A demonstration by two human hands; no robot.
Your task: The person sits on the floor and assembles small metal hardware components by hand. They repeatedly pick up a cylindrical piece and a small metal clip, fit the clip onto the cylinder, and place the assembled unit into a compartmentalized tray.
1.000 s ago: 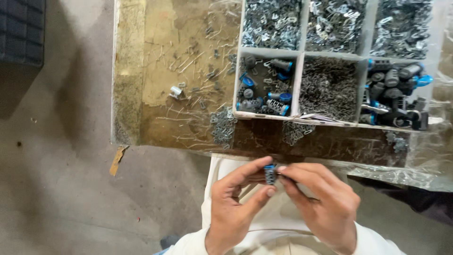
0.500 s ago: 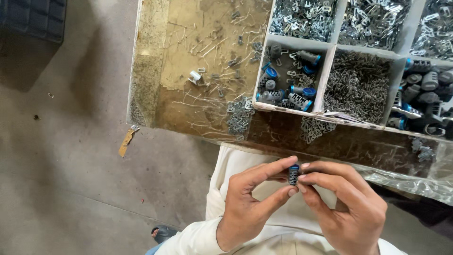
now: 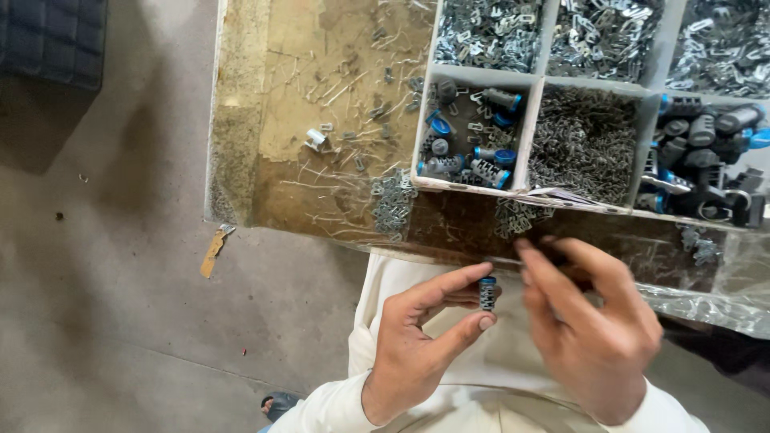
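Currently | sitting beyond both hands: worn brown wooden worktable (image 3: 265,120) carrying white divided plastic parts tray (image 3: 536,128) | hovering just right of the part, fingers loosely curled, holding nothing visible: right hand (image 3: 589,321) | pinching between thumb and forefinger: left hand (image 3: 421,345) | standing upright, long axis vertical, over the lap: small dark ribbed cylinder with blue cap (image 3: 487,293)

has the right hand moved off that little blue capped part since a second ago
Yes. The right hand has drawn back rightward from the blue-capped part, which the left hand pinches alone, below the table edge.
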